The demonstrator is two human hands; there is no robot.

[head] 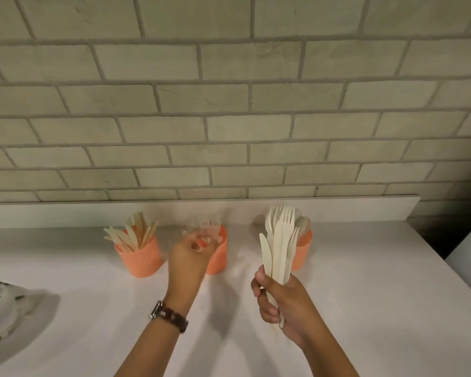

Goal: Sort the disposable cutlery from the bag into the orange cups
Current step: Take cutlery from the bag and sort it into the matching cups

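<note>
The right hand [280,303], lower right of centre, holds a cutlery bundle [279,240] in a closed grip, tines up. The left hand [191,254], centre frame, pinches a blurred fork [186,231] at the middle cup [219,257]. The left cup [140,258] holds knives. The bag [3,308] lies lower left on the worktop [365,308].
</note>
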